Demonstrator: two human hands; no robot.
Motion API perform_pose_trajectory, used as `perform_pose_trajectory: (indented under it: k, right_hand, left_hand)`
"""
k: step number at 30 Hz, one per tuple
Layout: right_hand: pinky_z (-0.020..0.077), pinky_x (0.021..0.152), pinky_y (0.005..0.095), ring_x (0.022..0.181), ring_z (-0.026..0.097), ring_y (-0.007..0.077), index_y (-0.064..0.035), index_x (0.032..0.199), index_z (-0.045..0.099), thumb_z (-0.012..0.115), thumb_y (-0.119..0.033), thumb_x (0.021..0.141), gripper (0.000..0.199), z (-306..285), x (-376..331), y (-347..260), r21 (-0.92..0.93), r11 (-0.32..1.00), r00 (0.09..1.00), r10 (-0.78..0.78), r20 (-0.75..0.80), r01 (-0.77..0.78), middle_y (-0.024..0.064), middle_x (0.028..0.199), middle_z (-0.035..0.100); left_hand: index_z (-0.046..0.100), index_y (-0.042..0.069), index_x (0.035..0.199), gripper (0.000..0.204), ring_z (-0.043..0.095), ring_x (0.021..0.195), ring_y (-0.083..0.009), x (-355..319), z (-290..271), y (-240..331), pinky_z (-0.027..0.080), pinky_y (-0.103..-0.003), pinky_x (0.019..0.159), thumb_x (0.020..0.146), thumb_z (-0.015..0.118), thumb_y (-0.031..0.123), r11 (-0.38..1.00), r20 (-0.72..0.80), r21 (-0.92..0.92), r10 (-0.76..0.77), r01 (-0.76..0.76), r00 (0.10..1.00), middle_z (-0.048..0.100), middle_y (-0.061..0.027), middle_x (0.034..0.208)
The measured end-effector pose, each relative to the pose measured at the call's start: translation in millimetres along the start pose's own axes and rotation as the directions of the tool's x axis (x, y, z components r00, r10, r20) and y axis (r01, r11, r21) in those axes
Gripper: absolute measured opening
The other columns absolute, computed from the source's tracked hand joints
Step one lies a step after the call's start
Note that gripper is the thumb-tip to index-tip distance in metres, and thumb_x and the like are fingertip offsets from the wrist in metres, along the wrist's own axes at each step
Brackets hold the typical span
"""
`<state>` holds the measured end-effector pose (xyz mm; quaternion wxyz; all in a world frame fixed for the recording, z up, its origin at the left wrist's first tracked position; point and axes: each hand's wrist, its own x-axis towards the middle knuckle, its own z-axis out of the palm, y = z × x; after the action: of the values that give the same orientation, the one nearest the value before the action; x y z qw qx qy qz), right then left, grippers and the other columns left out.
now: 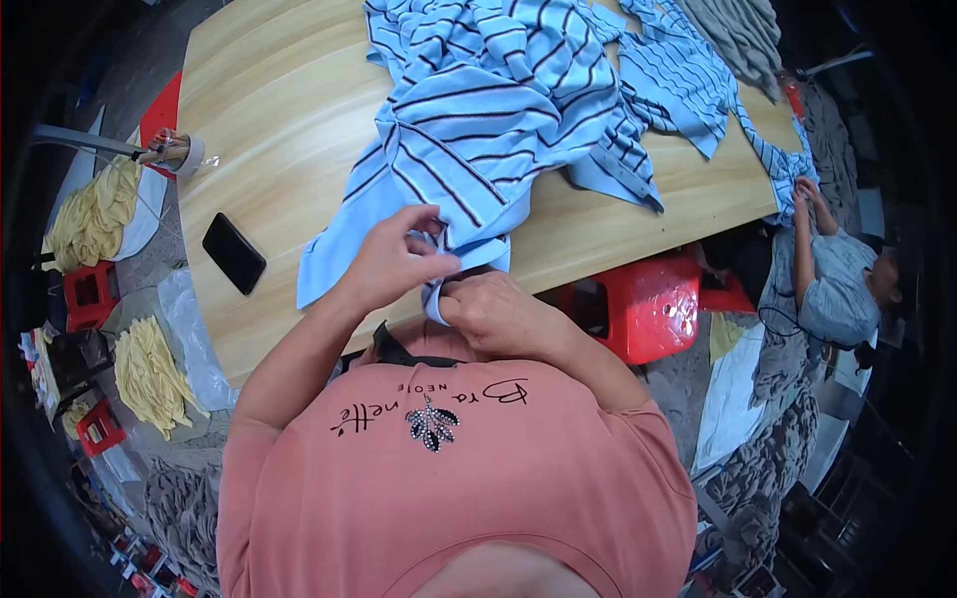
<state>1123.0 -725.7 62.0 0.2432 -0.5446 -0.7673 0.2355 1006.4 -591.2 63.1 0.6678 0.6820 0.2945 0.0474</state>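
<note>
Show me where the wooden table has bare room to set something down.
The widest bare patch of the table runs from the black phone up the left side, beside the striped blue garment. A narrower strip lies along the near edge right of the right hand. The middle, where the left hand works, and far right are crowded with cloth.

a black phone lies on the wooden table; red stool beside it, yellow cloth piles on the floor, another person seated at the right
</note>
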Motion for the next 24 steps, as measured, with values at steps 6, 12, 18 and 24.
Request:
perform_pose_trajectory:
  k: [6, 12, 18, 24]
  right_hand:
    - [0.0433, 0.060, 0.0385, 0.068, 0.057, 0.0270, -0.0040, 0.069, 0.050, 0.053, -0.008, 0.066, 0.006, 23, -11, -7, -0.122, 0.991, 0.997, 0.055, -0.056, -0.062, 0.0107, 0.070, 0.055]
    - [0.0431, 0.069, 0.0381, 0.081, 0.054, 0.0323, -0.0015, 0.105, 0.054, 0.065, -0.011, 0.069, 0.039, 20, -13, 11, 0.222, 0.972, 0.929, 0.014, -0.370, 0.074, 0.0164, 0.090, 0.057]
    - [0.0411, 0.088, 0.0384, 0.104, 0.052, 0.0287, -0.0011, 0.113, 0.051, 0.064, -0.022, 0.078, 0.043, 10, 6, 54, 0.369, 0.922, 0.706, 0.339, -0.621, -0.119, 0.0136, 0.110, 0.056]
    - [0.0353, 0.094, 0.0396, 0.109, 0.045, 0.0300, -0.0014, 0.121, 0.042, 0.064, -0.022, 0.074, 0.056, -80, 53, -9, 0.496, 0.808, 0.656, 0.192, -0.730, 0.316, 0.0194, 0.119, 0.045]
  left_hand:
    - [0.054, -0.003, 0.103, 0.031, 0.057, 0.083, -0.0100, -3, 10, -32, 0.046, -0.026, 0.074, 0.072, 0.056, -0.002, 0.980, 0.192, -0.185, -0.038, 0.074, 0.981, 0.060, -0.0060, 0.095]
    - [0.053, -0.006, 0.103, 0.040, 0.059, 0.080, -0.0166, -41, -11, -12, 0.046, -0.027, 0.070, 0.064, 0.044, -0.008, 0.654, -0.098, -0.748, 0.058, -0.112, 0.993, 0.060, -0.0108, 0.095]
    - [0.050, -0.009, 0.105, 0.037, 0.059, 0.079, -0.0180, -92, -34, 12, 0.046, -0.027, 0.067, 0.072, 0.053, 0.010, 0.634, -0.005, -0.755, 0.255, -0.171, 0.967, 0.059, -0.0144, 0.093]
    - [0.064, 0.005, 0.073, 0.018, 0.062, 0.077, -0.0246, -131, -20, 25, 0.048, -0.031, 0.065, 0.072, 0.069, 0.022, 0.612, 0.129, -0.752, 0.500, -0.244, 0.856, 0.064, -0.0126, 0.079]
